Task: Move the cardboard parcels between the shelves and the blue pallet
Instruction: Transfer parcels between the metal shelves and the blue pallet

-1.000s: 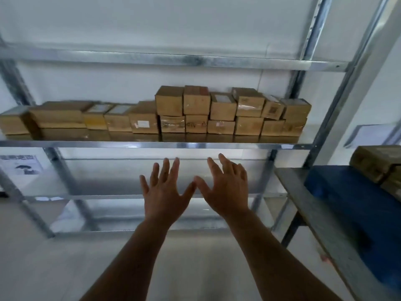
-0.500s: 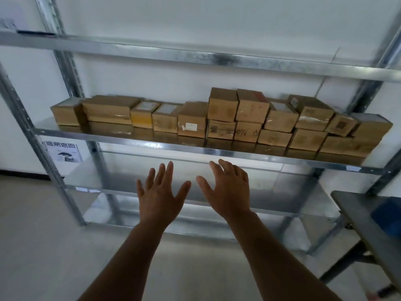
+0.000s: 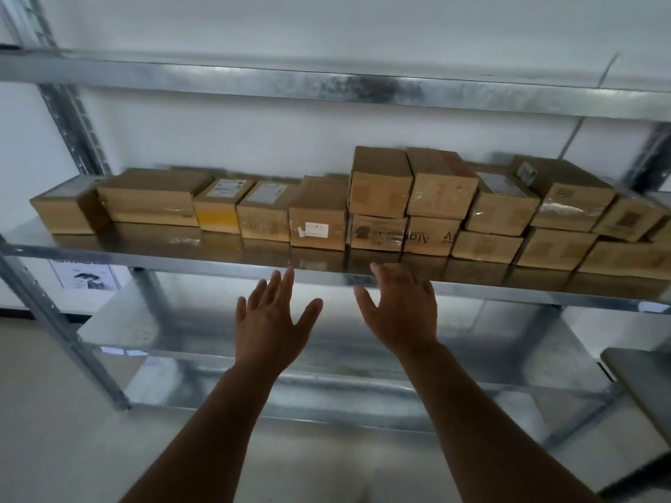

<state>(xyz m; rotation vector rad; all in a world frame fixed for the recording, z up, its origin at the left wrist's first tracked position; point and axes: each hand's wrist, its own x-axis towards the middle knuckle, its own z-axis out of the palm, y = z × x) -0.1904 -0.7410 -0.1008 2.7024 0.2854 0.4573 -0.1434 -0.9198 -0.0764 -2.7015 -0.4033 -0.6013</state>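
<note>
Both hands have risen toward the parcel shelf since the earlier frame, and the grey table with the blue pallet has slid almost out at the right. Now the left hand [image 3: 270,326] is raised with its fingers straight and spread, holding nothing, its fingertips just below the front edge of the metal shelf [image 3: 145,257]. Beside it, the right hand [image 3: 401,314] is also spread and empty; its fingertips overlap that same front edge, though whether they touch it cannot be told.

On the shelf, the cardboard parcels [image 3: 317,221] stand in a long row. Left of the hands they lie one high; directly above the right hand and onward to the right they are stacked two high, one box [image 3: 379,183] sitting on a lower one. Above the shelf runs another bare metal shelf [image 3: 363,87]. Below it are two lower shelves. A grey table corner [image 3: 642,379] shows right of the shelf's lower levels. A paper notice [image 3: 85,275] hangs on the wall behind the shelf's left end.
</note>
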